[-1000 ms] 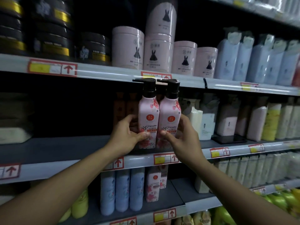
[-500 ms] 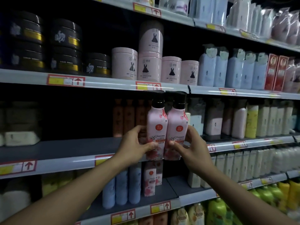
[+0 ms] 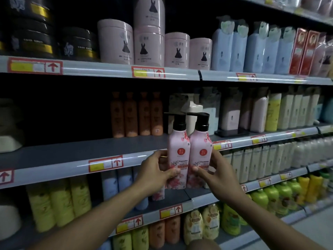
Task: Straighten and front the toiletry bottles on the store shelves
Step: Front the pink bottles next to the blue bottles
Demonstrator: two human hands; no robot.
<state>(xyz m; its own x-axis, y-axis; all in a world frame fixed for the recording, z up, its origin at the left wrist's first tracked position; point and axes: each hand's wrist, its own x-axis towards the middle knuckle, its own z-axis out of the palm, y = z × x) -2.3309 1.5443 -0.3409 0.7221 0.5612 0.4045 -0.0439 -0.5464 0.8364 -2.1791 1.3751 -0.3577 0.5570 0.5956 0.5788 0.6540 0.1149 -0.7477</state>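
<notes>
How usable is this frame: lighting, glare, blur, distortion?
Head view: dim overall, left shelf bays near black; glare streaks on the shelf edge; wide-angle bending of the shelves; edges soft, but the pink bottles in both hands read sharp.

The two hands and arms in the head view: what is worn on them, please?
Nothing is worn that the picture shows. The left hand and the right hand are bare, without gloves, rings or a watch. Both forearms are bare too; no sleeve reaches into the picture.

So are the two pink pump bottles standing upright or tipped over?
Upright: both pink pump bottles stand side by side, black pumps on top, labels facing out, held by the left hand and right hand.
</notes>
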